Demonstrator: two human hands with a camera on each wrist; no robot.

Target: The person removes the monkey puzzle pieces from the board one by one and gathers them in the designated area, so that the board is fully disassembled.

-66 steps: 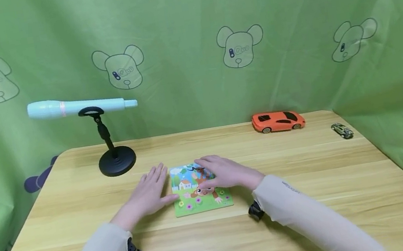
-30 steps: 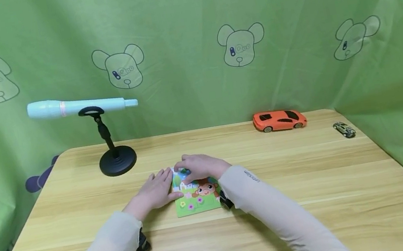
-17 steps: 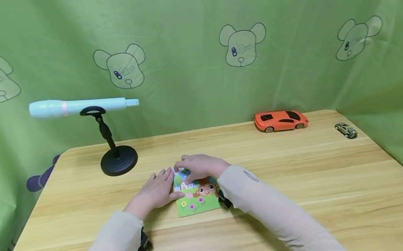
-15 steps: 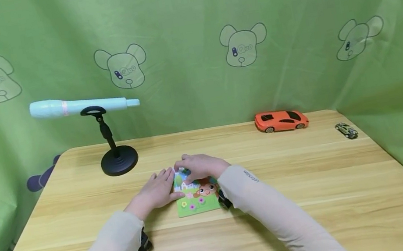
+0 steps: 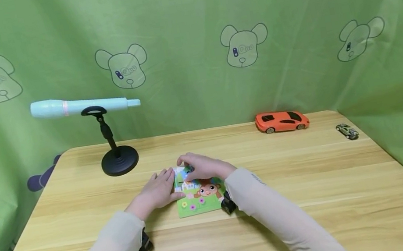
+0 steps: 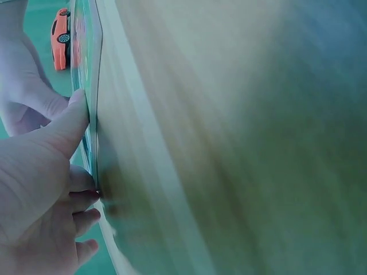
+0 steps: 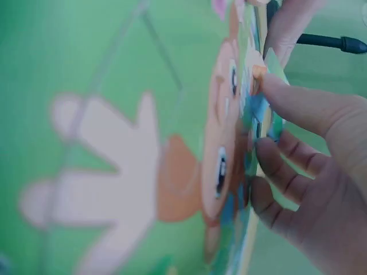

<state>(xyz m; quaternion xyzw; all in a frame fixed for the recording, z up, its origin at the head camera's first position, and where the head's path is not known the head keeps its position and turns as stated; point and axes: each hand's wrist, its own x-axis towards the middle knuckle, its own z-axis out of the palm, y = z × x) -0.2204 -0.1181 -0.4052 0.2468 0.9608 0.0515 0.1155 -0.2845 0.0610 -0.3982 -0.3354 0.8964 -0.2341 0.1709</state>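
"Checking from beside the pale wood-grain tabletop (image 5: pixel 320 212): where is the workpiece, and what is the state of each grip?"

"The thin, square, brightly printed jigsaw puzzle with a cartoon monkey (image 5: pixel 194 196) lies flat near the tabletop's middle. The bare right hand (image 5: pixel 204 166), over its far part, is pinching a small green-and-blue puzzle piece (image 7: pixel 275 63) between thumb and fingers, tilted out of the picture. The bare left hand (image 5: pixel 156 192) lies spread at the left edge, thumb on the rim, gripping nothing."

"State the likely faults."

"First, neighbouring pieces could lift with the pinched one, if the cut edges bind. Second, the puzzle could slide, should the left thumb press too lightly to counter a pull. Third, the piece could drop if the fingertips slip; it appears thin, offering little edge to hold."

"Any clearance warning?"

"Yes. The black wrist camera (image 5: pixel 228 203) under the right cuff overhangs the puzzle's near right corner. Lowering that wrist could drag pieces there. Whether it touches now, I cannot tell."
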